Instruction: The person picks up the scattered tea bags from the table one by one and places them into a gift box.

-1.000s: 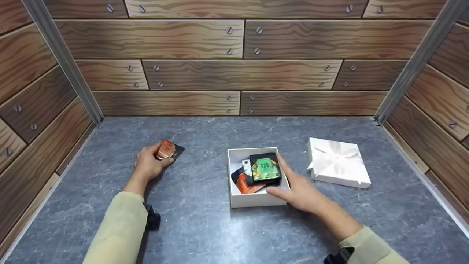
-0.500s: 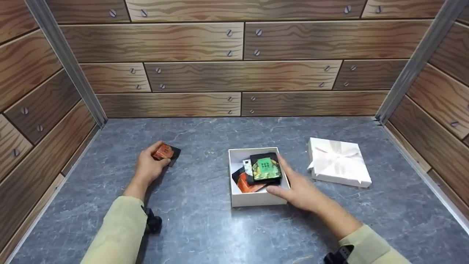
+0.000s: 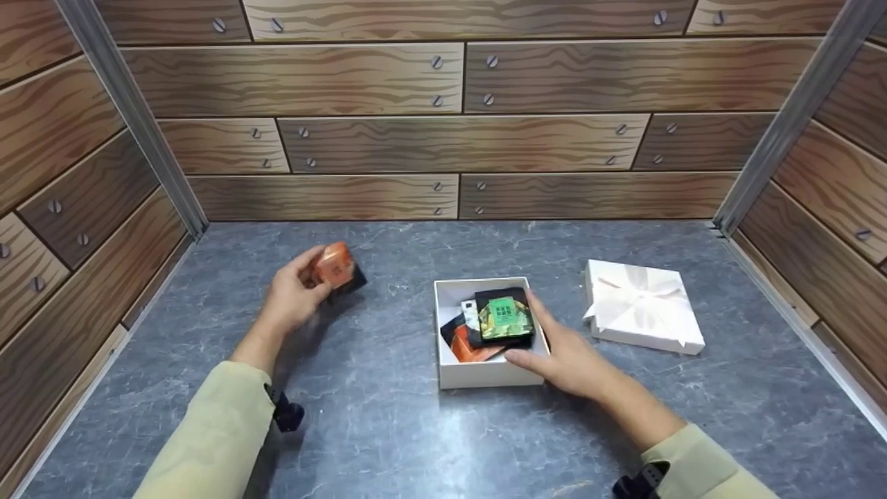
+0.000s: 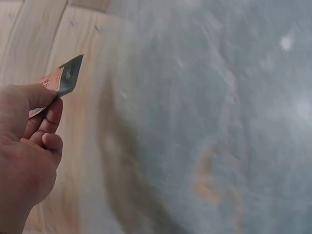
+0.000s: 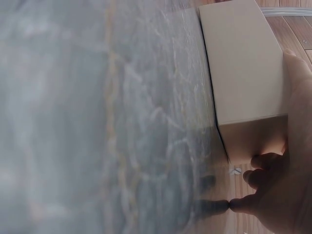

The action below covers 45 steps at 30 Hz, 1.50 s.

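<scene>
In the head view my left hand point(image 3: 296, 291) pinches an orange-and-black sachet point(image 3: 335, 266), raised above the table at the left. The left wrist view shows the thumb and fingers closed on the sachet's edge point(image 4: 69, 77). My right hand point(image 3: 572, 357) grips the right side of an open white box point(image 3: 485, 375), its thumb over the near right rim. Inside the box lie a black sachet with a green label point(image 3: 504, 313), a white-and-black one point(image 3: 470, 322) and an orange one point(image 3: 473, 350), overlapping. Fingers lie against the box wall point(image 5: 248, 68) in the right wrist view.
A white lid with a ribbon bow point(image 3: 644, 305) lies on the table to the right of the box. The grey marbled table point(image 3: 374, 430) is enclosed by wood-patterned walls point(image 3: 367, 76) at the back and both sides.
My left hand has lifted the sachet off the table, moving it slightly away and to the right. The right hand stays on the box.
</scene>
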Each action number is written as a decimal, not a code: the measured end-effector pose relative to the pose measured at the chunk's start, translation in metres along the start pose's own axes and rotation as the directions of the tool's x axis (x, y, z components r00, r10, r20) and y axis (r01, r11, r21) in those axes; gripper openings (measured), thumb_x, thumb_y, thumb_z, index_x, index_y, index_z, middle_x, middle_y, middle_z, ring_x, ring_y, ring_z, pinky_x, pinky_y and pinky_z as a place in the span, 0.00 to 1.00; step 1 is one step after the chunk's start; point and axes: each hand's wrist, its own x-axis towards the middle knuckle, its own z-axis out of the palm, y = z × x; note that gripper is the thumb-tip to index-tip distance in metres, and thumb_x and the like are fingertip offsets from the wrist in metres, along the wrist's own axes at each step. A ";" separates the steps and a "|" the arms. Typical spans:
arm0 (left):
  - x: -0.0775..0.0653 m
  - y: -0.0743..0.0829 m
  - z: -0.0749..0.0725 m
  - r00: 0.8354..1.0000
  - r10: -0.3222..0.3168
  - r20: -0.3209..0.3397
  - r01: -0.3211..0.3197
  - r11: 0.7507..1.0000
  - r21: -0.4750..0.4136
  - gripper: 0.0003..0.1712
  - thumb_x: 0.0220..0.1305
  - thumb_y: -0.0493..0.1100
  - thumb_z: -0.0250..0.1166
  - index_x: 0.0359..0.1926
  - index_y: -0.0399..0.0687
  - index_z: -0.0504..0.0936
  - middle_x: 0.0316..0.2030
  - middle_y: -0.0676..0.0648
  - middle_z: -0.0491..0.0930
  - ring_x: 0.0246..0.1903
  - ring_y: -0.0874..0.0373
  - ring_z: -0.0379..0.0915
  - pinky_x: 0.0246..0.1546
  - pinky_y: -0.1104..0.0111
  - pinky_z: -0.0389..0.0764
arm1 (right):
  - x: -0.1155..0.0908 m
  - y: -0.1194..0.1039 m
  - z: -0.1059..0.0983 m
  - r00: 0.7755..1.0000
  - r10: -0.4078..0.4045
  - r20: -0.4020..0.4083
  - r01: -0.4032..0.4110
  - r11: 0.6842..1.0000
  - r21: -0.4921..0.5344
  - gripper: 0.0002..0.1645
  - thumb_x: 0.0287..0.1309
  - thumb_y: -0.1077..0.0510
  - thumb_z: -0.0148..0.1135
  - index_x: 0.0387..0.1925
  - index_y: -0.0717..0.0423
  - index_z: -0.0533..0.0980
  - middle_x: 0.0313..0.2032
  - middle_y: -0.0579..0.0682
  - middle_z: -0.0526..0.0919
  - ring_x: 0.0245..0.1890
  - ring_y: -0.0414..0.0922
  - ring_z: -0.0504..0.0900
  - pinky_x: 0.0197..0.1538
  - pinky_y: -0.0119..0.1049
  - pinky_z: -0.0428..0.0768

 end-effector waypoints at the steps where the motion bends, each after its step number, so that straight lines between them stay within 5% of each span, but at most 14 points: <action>1: 0.001 0.007 0.002 1.000 0.022 0.008 -0.022 1.000 -0.003 0.36 0.68 0.24 0.62 0.76 0.38 0.71 0.61 0.33 0.81 0.51 0.49 0.78 0.42 0.76 0.76 | 0.000 0.000 0.000 1.000 0.001 0.001 -0.001 1.000 -0.001 0.67 0.63 0.26 0.66 0.87 0.43 0.40 0.71 0.77 0.67 0.68 0.74 0.71 0.70 0.69 0.66; 6: 0.000 0.043 0.020 0.990 0.140 0.030 -0.140 0.990 -0.014 0.30 0.65 0.25 0.62 0.68 0.37 0.80 0.47 0.37 0.86 0.39 0.54 0.76 0.37 0.72 0.75 | -0.001 0.001 0.000 1.000 0.004 0.005 -0.004 1.000 -0.003 0.67 0.63 0.26 0.66 0.87 0.44 0.40 0.72 0.77 0.66 0.68 0.74 0.71 0.71 0.69 0.66; 13: -0.009 0.085 0.052 0.947 0.293 0.129 -0.290 0.956 -0.047 0.31 0.57 0.26 0.63 0.65 0.34 0.82 0.38 0.41 0.87 0.36 0.53 0.78 0.34 0.71 0.79 | 0.000 0.000 0.000 1.000 0.005 0.010 -0.005 1.000 -0.005 0.68 0.63 0.25 0.65 0.87 0.43 0.39 0.72 0.76 0.65 0.69 0.74 0.70 0.71 0.69 0.65; 23: -0.021 0.110 0.099 0.913 0.252 0.321 -0.245 0.968 -0.061 0.33 0.58 0.27 0.66 0.68 0.38 0.81 0.43 0.43 0.87 0.42 0.52 0.80 0.41 0.64 0.83 | -0.002 -0.002 -0.002 1.000 -0.002 0.012 0.002 1.000 -0.005 0.67 0.64 0.26 0.65 0.87 0.44 0.40 0.71 0.77 0.67 0.67 0.75 0.72 0.70 0.69 0.67; 30: -0.020 0.116 0.129 0.886 0.258 0.386 -0.268 0.963 -0.029 0.31 0.61 0.27 0.66 0.67 0.37 0.81 0.43 0.43 0.88 0.40 0.55 0.81 0.44 0.64 0.84 | -0.001 -0.001 -0.002 1.000 -0.016 0.002 0.016 1.000 0.003 0.66 0.65 0.28 0.67 0.87 0.46 0.41 0.70 0.77 0.68 0.67 0.73 0.72 0.70 0.68 0.67; 45: -0.021 0.122 0.167 0.869 0.167 0.466 -0.218 0.974 0.057 0.29 0.65 0.31 0.69 0.68 0.41 0.82 0.45 0.47 0.89 0.38 0.62 0.80 0.44 0.66 0.82 | -0.001 0.000 -0.001 0.999 -0.034 -0.004 0.035 0.999 0.006 0.65 0.65 0.29 0.67 0.87 0.44 0.41 0.71 0.75 0.68 0.67 0.73 0.73 0.69 0.69 0.68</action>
